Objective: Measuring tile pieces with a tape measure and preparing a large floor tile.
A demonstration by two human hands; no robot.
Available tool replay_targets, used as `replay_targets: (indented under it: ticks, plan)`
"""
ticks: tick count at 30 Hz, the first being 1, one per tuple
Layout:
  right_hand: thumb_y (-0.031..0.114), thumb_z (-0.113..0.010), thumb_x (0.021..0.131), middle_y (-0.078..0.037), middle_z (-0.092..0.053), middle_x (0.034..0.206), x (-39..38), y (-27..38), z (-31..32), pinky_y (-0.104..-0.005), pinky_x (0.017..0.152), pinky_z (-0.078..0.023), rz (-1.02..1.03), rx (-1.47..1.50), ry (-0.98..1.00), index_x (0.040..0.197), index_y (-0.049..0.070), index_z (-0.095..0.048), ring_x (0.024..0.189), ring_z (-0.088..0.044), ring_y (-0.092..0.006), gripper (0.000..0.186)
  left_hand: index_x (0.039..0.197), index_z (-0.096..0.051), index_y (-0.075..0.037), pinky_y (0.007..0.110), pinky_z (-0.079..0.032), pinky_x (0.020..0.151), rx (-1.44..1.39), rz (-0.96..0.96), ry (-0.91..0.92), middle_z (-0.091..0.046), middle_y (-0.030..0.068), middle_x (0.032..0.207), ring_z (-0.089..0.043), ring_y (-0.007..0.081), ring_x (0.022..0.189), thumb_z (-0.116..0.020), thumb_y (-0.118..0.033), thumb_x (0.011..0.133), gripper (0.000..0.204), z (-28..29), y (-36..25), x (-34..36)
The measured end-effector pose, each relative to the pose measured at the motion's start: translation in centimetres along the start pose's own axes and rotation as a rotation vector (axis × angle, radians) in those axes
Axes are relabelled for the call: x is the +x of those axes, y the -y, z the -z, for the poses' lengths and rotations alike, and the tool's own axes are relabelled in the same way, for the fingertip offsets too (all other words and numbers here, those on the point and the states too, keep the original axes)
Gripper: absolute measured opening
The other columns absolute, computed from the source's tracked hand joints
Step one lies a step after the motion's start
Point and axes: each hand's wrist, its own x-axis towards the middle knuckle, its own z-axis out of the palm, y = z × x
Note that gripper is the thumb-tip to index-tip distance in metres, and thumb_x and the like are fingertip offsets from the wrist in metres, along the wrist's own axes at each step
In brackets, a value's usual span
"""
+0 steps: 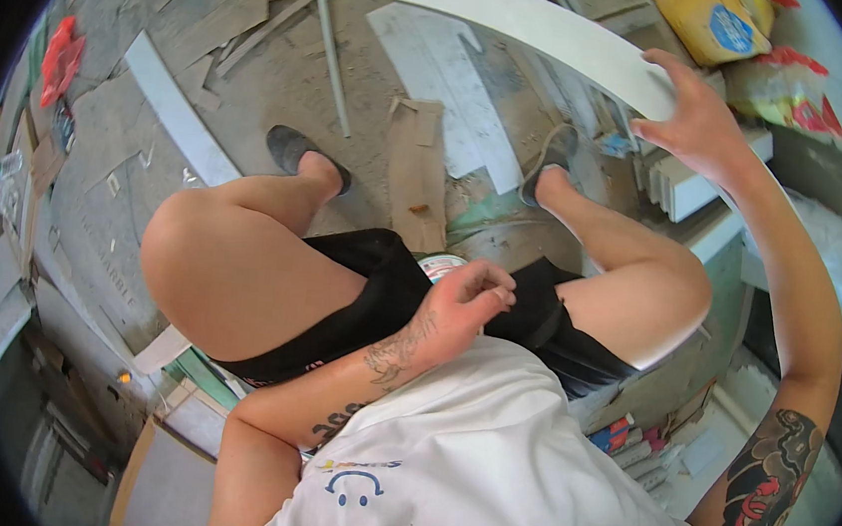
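Observation:
A long, curved-looking white strip of board (pixel 507 20) stretches across the far side of the view. My right hand (pixel 699 122) is closed on its right end, thumb on the near edge and fingers over the far edge. Over my lap, near the white shirt, rests my left hand (pixel 467 307) with its fingers curled in. Whether anything small sits inside those fingers is hidden. Just behind the left hand, a round item with a coloured rim (pixel 439 265) shows partly between my thighs.
White panels (pixel 447 85) and a cardboard strip (pixel 416 172) lie on the dusty floor between my feet. A thin pole (pixel 330 45) and another white strip (pixel 179 112) are to the left. Stacked boards (pixel 693 187) and a yellow sack (pixel 712 26) stand right.

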Motion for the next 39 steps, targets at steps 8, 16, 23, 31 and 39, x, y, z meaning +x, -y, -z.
replay_targets:
  ticks: [8, 16, 23, 31, 39]
  plan:
    - [0.029, -0.077, 0.064, -0.017, -0.058, 0.106, -20.6, -7.9, 6.2, -0.0351, 0.087, -0.042, -0.324, 0.072, -0.320, 0.122, 0.008, -0.044, 0.098, -0.056, -0.0261, 0.070, 0.095, -0.057, -0.003, 0.027, -0.044, 0.077, 0.111, 0.099, -0.033, -0.060, 0.0058, 0.087, -0.057, 0.0146, 0.082, -0.050, -0.013, 0.086, 0.014, -2.6, 1.2, 2.3]
    - [0.027, -0.077, 0.067, -0.019, -0.055, 0.113, -35.2, -13.9, -1.9, -0.0329, 0.093, -0.038, -0.823, 0.445, -0.732, 0.125, 0.004, -0.043, 0.107, -0.051, -0.0249, 0.070, 0.097, -0.057, -0.004, 0.027, -0.045, 0.071, 0.320, 0.199, -0.201, -0.061, 0.0061, 0.086, -0.059, 0.0162, 0.078, -0.049, -0.019, 0.087, 0.020, -0.1, 2.8, 5.3]
    - [0.036, -0.075, 0.067, -0.021, -0.058, 0.110, -39.2, -17.3, -12.3, -0.0374, 0.087, -0.043, -1.149, 0.418, -1.050, 0.123, 0.006, -0.046, 0.103, -0.056, -0.0307, 0.070, 0.097, -0.056, -0.003, 0.027, -0.046, 0.066, 0.354, 0.278, -0.260, -0.062, 0.0077, 0.085, -0.061, 0.0186, 0.076, -0.049, -0.019, 0.086, 0.021, 1.0, 3.4, 5.9]
    - [0.038, -0.075, 0.066, -0.023, -0.060, 0.104, -40.0, -19.9, -17.7, -0.0384, 0.085, -0.044, -1.376, 0.548, -1.129, 0.119, 0.003, -0.048, 0.098, -0.058, -0.0330, 0.069, 0.099, -0.055, -0.002, 0.029, -0.046, 0.068, 0.469, 0.315, -0.298, -0.062, 0.0092, 0.087, -0.061, 0.0199, 0.079, -0.048, -0.019, 0.086, 0.023, 1.6, 3.2, 7.5]
    - [0.044, -0.073, 0.064, -0.023, -0.061, 0.102, -37.1, -21.4, -20.9, -0.0390, 0.083, -0.045, -1.518, 0.693, -1.089, 0.120, 0.003, -0.048, 0.097, -0.059, -0.0349, 0.074, 0.102, -0.054, -0.002, 0.029, -0.047, 0.070, 0.553, 0.361, -0.264, -0.061, 0.0101, 0.088, -0.061, 0.0215, 0.079, -0.049, -0.020, 0.085, 0.026, 1.9, 3.3, 8.4]
